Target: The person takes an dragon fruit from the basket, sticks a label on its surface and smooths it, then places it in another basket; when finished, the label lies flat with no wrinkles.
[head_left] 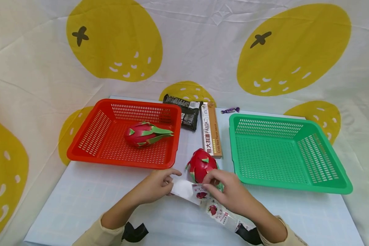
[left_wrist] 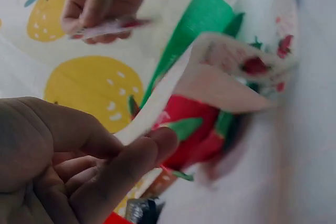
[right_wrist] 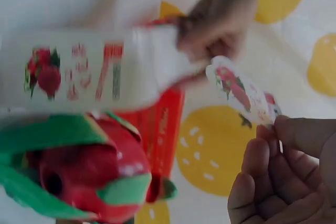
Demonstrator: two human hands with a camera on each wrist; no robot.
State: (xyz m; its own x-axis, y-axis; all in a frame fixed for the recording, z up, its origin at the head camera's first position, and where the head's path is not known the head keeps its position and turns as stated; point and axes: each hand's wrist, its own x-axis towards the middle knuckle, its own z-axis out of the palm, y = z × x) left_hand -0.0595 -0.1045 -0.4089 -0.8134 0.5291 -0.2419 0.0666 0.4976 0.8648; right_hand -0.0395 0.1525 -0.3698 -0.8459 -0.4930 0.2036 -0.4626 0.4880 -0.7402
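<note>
My left hand [head_left: 155,186] pinches the end of a strip of label stickers [left_wrist: 157,111], printed with dragon fruit pictures on white backing. The strip trails right and down past my right wrist. My right hand [head_left: 232,191] pinches one loose dragon fruit sticker [right_wrist: 239,87] by its edge; both wrist views show it apart from the strip. Just beyond the hands, a red dragon fruit [head_left: 201,164] with green scales lies on the table, partly hidden by the right hand. Another dragon fruit [head_left: 141,135] lies in the red basket [head_left: 123,163].
A green basket [head_left: 290,186] stands on the right side of the table. Between the baskets lie a pasta box [head_left: 211,131] and black packets [head_left: 189,118], with a purple wrapped candy [head_left: 230,110] behind. A fruit-print cloth [head_left: 200,51] hangs at the back.
</note>
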